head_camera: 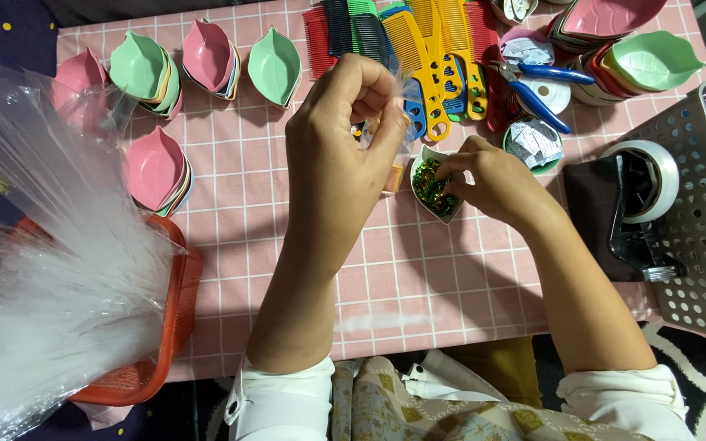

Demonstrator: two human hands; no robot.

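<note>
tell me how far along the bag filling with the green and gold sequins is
Done: I see no finished bag, so no count.
In hand: the left hand pinches a small clear plastic bag open; the right hand dips its fingers into the white leaf-shaped dish of green and gold sequins.
Left: the dish looks full, and a thick bundle of clear bags lies over the orange plastic basket.

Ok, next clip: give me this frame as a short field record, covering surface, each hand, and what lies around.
surface: pink checked tablecloth
left hand: raised, fingers pinched on a small clear bag
right hand: fingertips in a white leaf-shaped dish of green and gold sequins
behind: plastic combs, blue-handled pliers, stacked pink and green leaf dishes
left: orange basket with clear bags
right: tape dispenser
</note>
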